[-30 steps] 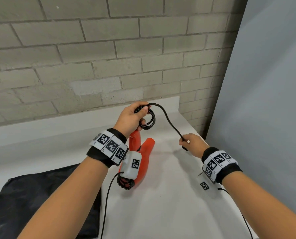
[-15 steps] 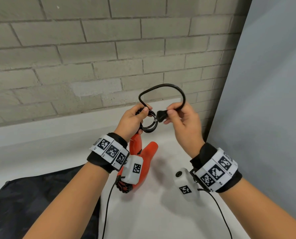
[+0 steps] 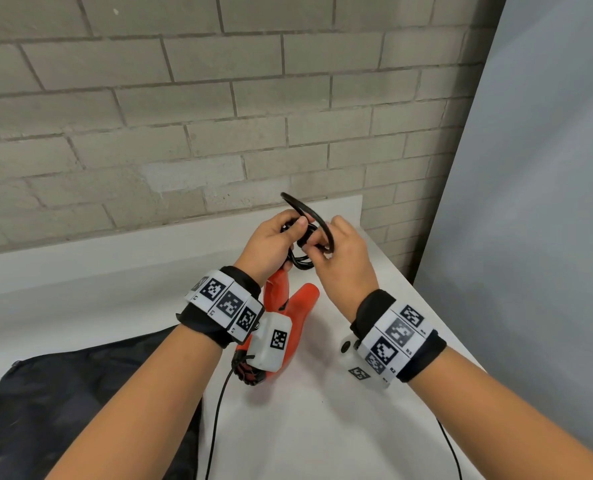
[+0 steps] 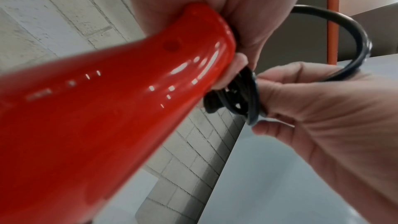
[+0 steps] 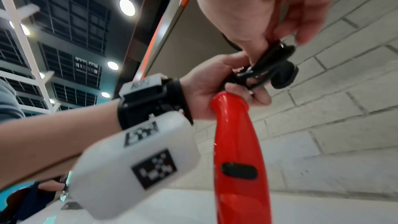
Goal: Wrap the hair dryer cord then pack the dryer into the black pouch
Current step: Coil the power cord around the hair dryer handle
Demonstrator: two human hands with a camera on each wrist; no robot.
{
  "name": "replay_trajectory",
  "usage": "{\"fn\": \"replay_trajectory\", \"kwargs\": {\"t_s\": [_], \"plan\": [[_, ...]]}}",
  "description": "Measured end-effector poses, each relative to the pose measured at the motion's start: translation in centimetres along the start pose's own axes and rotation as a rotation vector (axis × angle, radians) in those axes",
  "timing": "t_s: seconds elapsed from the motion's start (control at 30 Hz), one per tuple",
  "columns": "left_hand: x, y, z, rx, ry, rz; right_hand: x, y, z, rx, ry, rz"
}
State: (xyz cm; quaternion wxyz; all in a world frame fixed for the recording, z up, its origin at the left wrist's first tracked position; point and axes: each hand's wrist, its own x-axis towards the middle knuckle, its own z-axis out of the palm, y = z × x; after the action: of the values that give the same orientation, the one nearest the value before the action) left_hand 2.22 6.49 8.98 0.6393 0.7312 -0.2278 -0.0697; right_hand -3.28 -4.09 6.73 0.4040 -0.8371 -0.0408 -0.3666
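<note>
The red hair dryer [image 3: 297, 308] stands on its head on the white table, handle up. My left hand [image 3: 276, 242] grips the handle's top end [image 5: 228, 101] together with the coiled black cord [image 3: 302, 263]. My right hand [image 3: 336, 251] pinches the black plug [image 5: 273, 67] and holds it against the coil; a last cord loop [image 3: 317, 220] arches over both hands. In the left wrist view the red handle [image 4: 112, 108] fills the frame, with the coil [image 4: 241, 98] between the two hands. The black pouch [image 3: 80, 403] lies flat at the lower left.
The white table [image 3: 340, 427] ends at a grey brick wall [image 3: 219, 116] behind and a grey panel [image 3: 537, 237] on the right. Thin black sensor cables [image 3: 219, 414] hang from both wrists over the table.
My right hand rose from the table with the plug end and came in against my left hand. The free cord shrank from a long slack run to one small loop above the coil.
</note>
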Motion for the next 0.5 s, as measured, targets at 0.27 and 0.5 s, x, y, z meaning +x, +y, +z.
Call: {"fn": "replay_trajectory", "kwargs": {"t_s": [0.27,0.5], "plan": [[-0.4,0.2,0.6,-0.010,-0.024,-0.012,1.4,1.7,0.9,0.194,-0.177,0.110],[-0.2,0.2,0.0,-0.068,-0.022,0.000,-0.2,4.0,0.0,0.141,-0.389,0.093]]}}
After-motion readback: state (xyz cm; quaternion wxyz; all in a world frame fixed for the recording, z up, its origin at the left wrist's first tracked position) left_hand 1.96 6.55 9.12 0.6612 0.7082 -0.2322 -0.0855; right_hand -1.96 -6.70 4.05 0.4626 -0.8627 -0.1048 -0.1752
